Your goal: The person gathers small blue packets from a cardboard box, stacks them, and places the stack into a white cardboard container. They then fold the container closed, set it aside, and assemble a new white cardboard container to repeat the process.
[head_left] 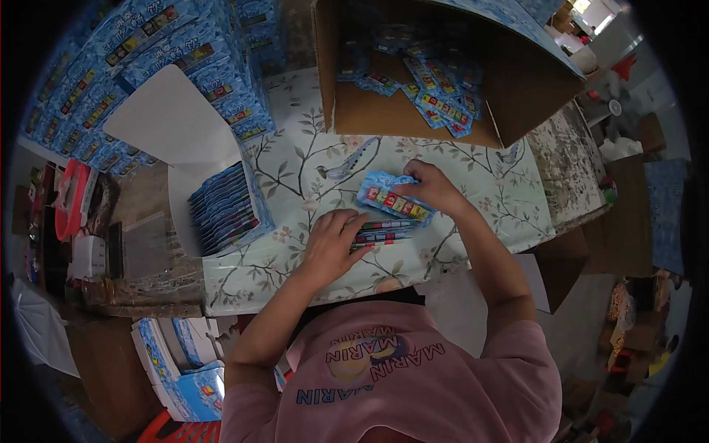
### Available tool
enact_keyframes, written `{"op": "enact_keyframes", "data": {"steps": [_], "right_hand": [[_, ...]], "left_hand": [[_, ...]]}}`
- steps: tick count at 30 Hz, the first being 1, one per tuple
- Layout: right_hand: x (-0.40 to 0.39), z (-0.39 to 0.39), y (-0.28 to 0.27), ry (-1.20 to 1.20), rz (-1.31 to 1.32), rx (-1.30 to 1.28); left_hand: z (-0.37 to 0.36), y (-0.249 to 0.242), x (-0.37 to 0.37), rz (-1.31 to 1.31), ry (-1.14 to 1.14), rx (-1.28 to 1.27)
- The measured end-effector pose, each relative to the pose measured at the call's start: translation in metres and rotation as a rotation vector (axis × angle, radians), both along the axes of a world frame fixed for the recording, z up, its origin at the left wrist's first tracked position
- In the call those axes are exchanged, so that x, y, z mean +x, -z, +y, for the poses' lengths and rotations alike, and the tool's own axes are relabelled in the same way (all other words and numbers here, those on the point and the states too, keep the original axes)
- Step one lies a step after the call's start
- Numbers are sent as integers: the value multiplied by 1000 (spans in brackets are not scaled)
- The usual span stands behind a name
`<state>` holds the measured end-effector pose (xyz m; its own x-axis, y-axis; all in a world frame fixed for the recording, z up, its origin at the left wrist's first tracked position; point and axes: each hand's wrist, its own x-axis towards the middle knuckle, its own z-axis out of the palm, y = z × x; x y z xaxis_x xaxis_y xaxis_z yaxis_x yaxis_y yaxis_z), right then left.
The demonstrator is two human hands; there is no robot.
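Observation:
My right hand pinches the upper edge of a blue printed packet that carries a row of red and yellow pictures. Just below it, a small stack of similar packets stands on edge on the flowered tablecloth. My left hand is curled around the left end of that stack, fingers closed against it. To the left, an open white-lidded box holds a tight row of the same packets. A large cardboard carton lies on its side at the back, with loose packets spilling toward its opening.
Blue printed boxes are piled high at the back left. A red plastic basket sits at the far left. Flattened blue and white boxes lie below the table's left front edge. More cartons stand at the right.

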<state>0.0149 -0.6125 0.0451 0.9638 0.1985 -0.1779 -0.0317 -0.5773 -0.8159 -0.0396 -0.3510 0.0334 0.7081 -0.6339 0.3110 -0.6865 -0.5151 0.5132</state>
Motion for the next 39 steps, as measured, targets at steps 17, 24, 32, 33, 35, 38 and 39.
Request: {"op": "enact_keyframes", "data": {"steps": [17,24,32,33,35,38,39], "right_hand": [[-64,34,-55,-321,-111,-397],[-54,52,-26,-321,-180,-482],[2,111,-71,-209,-202,-214],[17,134,-83,-179,-255,-74],[52,177,-92,-289,-436,40],[87,243,-115,-319,-580,-114],[101,260,-105,-372,-659,-143]], "left_hand": [[-21,30,9,447,-250,-517],[-11,25,9,312,-233,-520],[114,-49,28,-94,-559,-390],[128,-51,44,-203,-667,-303],[150,-42,66,-285,-761,-152],[170,-17,86,-113,-715,160],[170,-19,85,-128,-717,157]]}}
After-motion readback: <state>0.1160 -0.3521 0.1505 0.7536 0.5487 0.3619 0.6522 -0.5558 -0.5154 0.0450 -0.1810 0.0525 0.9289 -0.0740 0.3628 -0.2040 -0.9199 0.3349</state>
